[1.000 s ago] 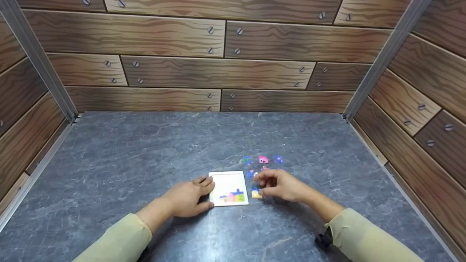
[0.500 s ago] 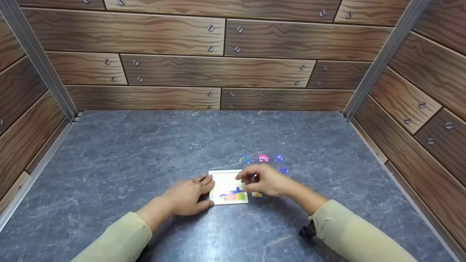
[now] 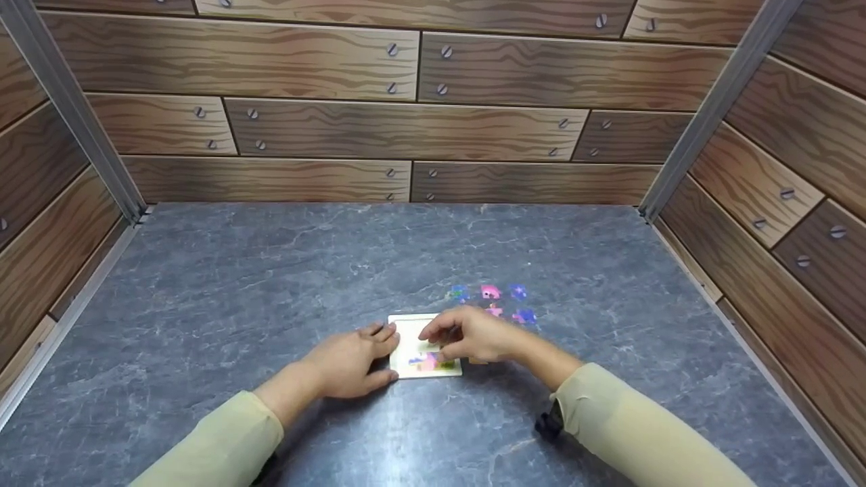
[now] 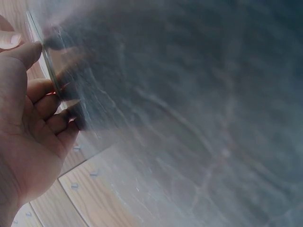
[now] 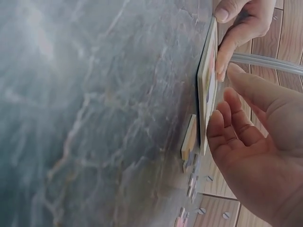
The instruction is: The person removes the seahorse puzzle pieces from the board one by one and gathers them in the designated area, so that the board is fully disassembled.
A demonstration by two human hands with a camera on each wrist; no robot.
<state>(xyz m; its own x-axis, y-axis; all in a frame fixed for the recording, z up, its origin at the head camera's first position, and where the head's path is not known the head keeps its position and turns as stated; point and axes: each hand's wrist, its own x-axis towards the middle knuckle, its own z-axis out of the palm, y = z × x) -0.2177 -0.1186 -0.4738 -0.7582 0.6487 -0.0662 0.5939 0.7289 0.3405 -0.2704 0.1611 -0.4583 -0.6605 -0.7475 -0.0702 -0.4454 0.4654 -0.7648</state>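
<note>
A white puzzle tray [image 3: 407, 331] lies flat on the table, with joined colourful puzzle pieces [image 3: 426, 362] along its near side. My left hand [image 3: 348, 363] rests at the tray's left edge, fingertips on the rim and thumb at the near corner. My right hand [image 3: 477, 335] is over the tray's right half, fingers bent and thumb apart from the index finger in the head view. In the right wrist view, the right hand [image 5: 265, 132] hovers beside the tray's face [image 5: 210, 71]. I cannot tell whether a small piece sits between its fingertips.
Loose puzzle pieces lie right of the tray: a pink one with an eye [image 3: 490, 291], a green and blue one [image 3: 459, 292], and blue ones [image 3: 518, 291]. A yellowish piece [image 3: 477, 360] is partly covered by the right hand. Wood-patterned walls [image 3: 406, 128] enclose the table.
My right hand has moved left from the loose pieces to over the tray, covering part of the joined pieces. The left hand has stayed at the tray's edge.
</note>
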